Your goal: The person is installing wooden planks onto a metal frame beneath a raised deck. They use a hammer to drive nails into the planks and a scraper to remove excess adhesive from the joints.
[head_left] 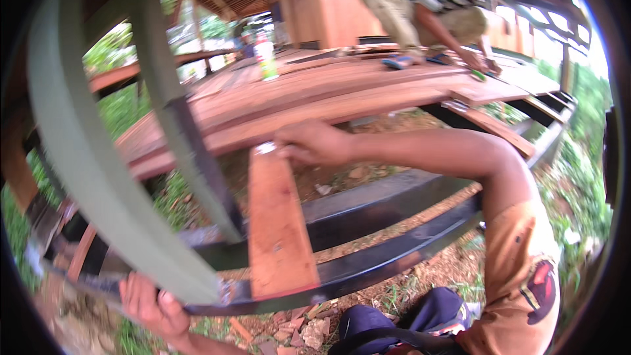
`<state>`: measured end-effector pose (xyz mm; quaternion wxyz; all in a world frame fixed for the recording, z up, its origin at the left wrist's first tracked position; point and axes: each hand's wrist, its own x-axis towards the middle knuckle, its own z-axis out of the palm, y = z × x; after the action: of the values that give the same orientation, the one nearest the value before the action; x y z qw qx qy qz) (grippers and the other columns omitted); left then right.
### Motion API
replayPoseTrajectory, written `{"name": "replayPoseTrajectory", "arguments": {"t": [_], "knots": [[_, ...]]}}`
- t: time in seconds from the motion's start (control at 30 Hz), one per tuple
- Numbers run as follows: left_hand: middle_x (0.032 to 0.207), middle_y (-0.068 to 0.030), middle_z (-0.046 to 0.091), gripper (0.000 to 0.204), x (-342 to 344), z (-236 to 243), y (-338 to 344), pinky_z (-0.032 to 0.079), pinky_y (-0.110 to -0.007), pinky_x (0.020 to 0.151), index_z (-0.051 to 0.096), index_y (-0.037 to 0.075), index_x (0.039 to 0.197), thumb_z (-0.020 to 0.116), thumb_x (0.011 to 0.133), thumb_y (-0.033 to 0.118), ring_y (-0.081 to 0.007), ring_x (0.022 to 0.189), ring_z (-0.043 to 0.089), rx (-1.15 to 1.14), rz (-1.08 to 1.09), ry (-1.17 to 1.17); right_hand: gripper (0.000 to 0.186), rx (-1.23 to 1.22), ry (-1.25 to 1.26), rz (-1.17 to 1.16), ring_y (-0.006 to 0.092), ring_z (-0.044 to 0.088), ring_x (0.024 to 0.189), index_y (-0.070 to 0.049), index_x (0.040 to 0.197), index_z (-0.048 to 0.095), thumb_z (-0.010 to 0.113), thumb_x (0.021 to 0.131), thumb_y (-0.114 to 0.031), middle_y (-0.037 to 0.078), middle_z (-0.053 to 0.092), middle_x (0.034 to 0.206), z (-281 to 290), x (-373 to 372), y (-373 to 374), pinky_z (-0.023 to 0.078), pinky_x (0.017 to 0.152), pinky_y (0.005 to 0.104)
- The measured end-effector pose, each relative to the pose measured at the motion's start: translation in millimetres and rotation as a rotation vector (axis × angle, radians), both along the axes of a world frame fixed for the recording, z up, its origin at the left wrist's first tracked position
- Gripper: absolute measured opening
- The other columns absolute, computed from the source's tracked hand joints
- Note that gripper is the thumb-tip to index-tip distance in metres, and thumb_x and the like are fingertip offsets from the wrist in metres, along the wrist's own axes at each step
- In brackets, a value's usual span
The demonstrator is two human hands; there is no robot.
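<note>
A short reddish wooden board (279, 230) lies across the black beams (388, 250), with a small white patch at its far end. My right hand (317, 144) reaches over from the right, its fingers curled at the board's far right corner, close to the edge of the plank floor (342, 102). At the lower left, my left hand (154, 306) has its fingers wrapped over the near black beam, beside the foot of a thick grey-green post (98, 151).
A second grey-green post (177, 118) rises behind the first. A co-worker (434, 13) squats on the planks, hands low near a small green object (478, 75). A white-and-green bottle (266, 57) stands on the floor. Broken brick pieces (309, 332) lie below the beams.
</note>
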<state>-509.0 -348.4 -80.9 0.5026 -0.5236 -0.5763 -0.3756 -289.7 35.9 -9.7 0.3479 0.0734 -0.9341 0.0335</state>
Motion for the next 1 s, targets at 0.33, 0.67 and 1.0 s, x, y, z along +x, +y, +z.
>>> {"name": "replayPoseTrajectory", "arguments": {"t": [0.33,0.67,1.0], "knots": [[0.075,-0.0243,0.056,0.05,25,21,-4,0.038,-0.057,0.064,0.064,-0.001,0.081,0.043,0.106,0.037,-0.0492,0.07,0.052,-0.101,0.053,0.032,0.023,-0.955,-0.319,-0.348,0.0186,0.072,0.062,0.005,0.084,0.066,0.057,0.097,-0.013,0.013,0.069,0.072,20,-25,-28,0.063,0.057,0.0331],[0.074,-0.0233,0.055,0.052,21,19,-10,0.038,-0.056,0.064,0.064,0.0,0.081,0.042,0.108,0.037,-0.049,0.07,0.051,-0.099,0.041,0.035,0.011,-0.486,-0.123,0.046,0.0198,0.07,0.066,-0.002,0.102,0.063,0.063,0.101,-0.013,0.01,0.068,0.078,-3,-6,-13,0.055,0.062,0.037],[0.077,-0.0262,0.056,0.054,26,25,-9,0.038,-0.057,0.064,0.067,-0.005,0.089,0.04,0.109,0.037,-0.0506,0.069,0.05,-0.149,-0.015,0.073,0.015,-0.053,-0.012,-0.032,0.03,0.073,0.077,-0.001,0.097,0.065,0.066,0.096,-0.016,0.017,0.069,0.081,-1,-13,-1,0.054,0.07,0.0445]]}}
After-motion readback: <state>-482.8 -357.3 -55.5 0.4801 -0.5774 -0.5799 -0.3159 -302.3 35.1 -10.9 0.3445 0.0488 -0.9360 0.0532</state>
